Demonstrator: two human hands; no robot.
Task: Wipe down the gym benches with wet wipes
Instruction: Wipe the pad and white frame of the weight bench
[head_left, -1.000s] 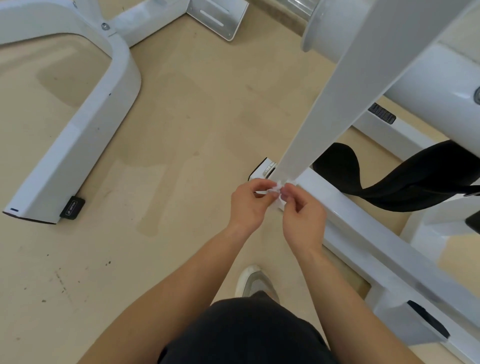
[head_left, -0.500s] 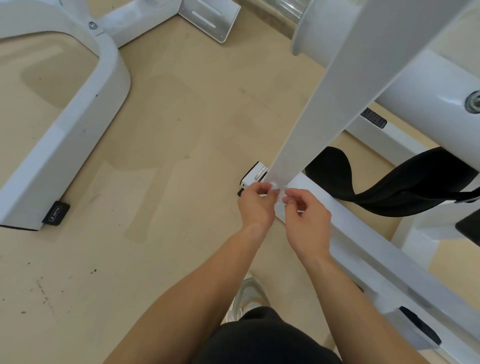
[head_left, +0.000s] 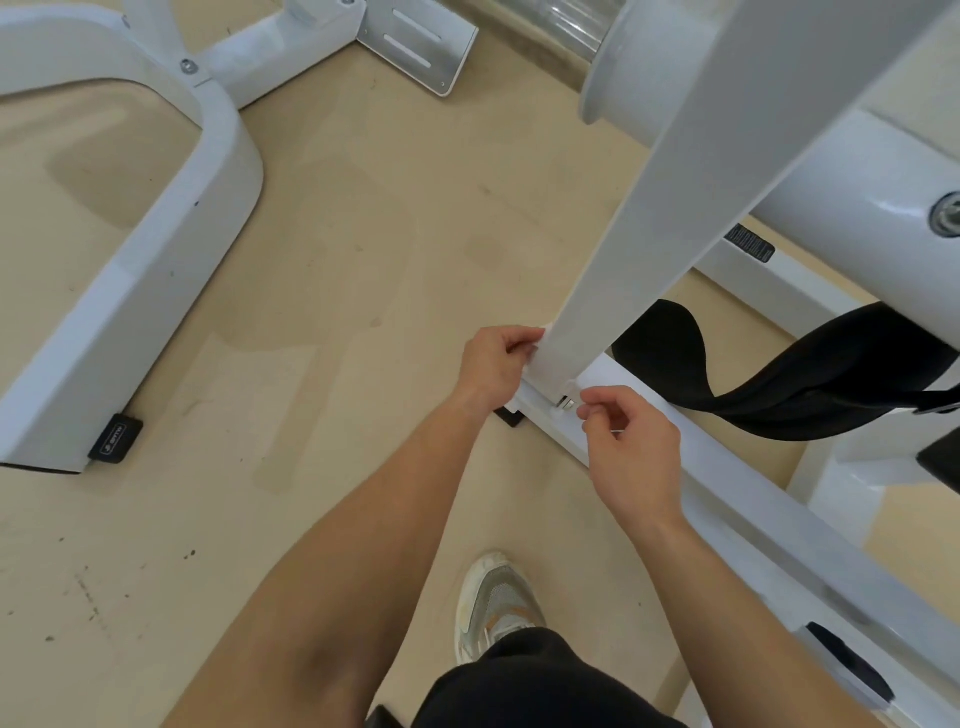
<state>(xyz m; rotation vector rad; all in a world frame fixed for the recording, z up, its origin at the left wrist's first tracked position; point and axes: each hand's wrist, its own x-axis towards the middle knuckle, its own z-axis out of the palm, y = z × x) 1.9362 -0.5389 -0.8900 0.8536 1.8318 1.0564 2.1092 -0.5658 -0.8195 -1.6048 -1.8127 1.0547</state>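
The left hand (head_left: 496, 371) and right hand (head_left: 631, 457) are each pinching the wet wipe (head_left: 535, 357) either side of the white upright (head_left: 649, 218).

Post (head_left: 639, 249) stands on base rail (head_left: 769, 525), centre. Strap (head_left: 810, 379) at 3 o'clock behind rail. Curved frame (head_left: 130, 291) at 9. Shoe (head_left: 493, 608) at 6.

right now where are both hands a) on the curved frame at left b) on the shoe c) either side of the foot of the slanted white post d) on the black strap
c: the left hand and right hand flank the post just above the floor rail, clear of the strap
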